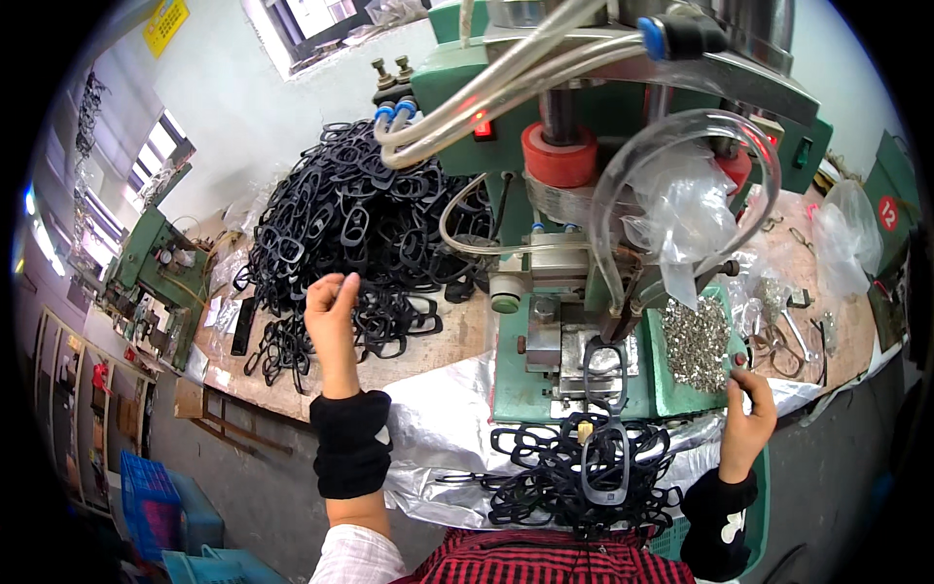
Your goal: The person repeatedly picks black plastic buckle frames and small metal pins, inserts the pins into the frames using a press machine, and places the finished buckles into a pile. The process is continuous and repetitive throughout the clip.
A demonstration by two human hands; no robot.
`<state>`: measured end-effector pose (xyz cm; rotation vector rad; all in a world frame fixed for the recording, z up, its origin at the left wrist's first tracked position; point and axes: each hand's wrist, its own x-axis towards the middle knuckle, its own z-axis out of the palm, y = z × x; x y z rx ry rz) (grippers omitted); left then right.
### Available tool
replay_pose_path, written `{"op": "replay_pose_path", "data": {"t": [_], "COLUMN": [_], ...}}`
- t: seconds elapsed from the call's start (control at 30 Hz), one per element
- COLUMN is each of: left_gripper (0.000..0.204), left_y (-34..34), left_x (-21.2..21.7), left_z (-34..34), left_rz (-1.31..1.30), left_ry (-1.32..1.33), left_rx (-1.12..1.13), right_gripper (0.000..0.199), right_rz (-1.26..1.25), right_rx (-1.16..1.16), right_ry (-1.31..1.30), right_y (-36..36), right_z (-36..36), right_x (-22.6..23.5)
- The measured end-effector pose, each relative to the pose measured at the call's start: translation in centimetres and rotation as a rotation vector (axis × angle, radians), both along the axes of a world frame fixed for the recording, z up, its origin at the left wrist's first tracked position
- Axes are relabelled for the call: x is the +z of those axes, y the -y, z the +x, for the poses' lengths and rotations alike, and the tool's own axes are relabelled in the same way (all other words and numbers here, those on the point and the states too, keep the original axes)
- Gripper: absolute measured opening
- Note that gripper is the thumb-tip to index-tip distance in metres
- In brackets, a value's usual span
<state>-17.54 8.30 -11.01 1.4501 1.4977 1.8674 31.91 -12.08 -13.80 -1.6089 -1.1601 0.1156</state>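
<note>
I am seeing my left hand (331,304) hovering half-curled over the large heap of black plastic frame pieces (360,209), fingers bunched; whether it is pinching one I cannot tell. My right hand (747,394) is pinching at the pile of small silver metal parts (697,341) on the green press machine (545,292). Clear hoses (486,97) are crossing above. A yellow rectangular sign (165,23) is hanging upper left; a red round label (888,213) is sitting far right.

A factory workshop: green press machine (584,195), heaped black frames (360,214), small metal parts (696,341).
</note>
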Motion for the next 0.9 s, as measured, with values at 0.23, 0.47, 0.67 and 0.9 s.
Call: {"op": "replay_pose_path", "data": {"t": [0.23, 0.47, 0.67, 0.9], "left_gripper": [0.033, 0.039, 0.032, 0.036], "left_y": [-1.3, -1.1, 4.1, 15.3], "left_x": [-0.1, -3.2, 5.0, 5.8], "left_z": [1.5, 4.1, 7.7, 19.6], "left_rz": [-0.085, 0.337, 0.201, -0.320], "left_ry": [0.266, -0.908, 0.101, 0.733], "left_rx": [-0.513, -0.051, -0.206, -1.572], "right_gripper": [0.020, 0.049, 0.061, 0.041], "right_rz": [0.273, 0.188, 0.126, 0.001], "right_rx": [0.398, 0.423, 0.546, 0.614], "right_ry": [0.069, -0.436, -0.716, -0.342], "right_y": [-8.0, -8.1, -7.5, -5.5], "right_z": [-8.8, -11.7, -12.8, -10.6], "right_x": [7.8, 6.5, 8.7, 9.5]}}
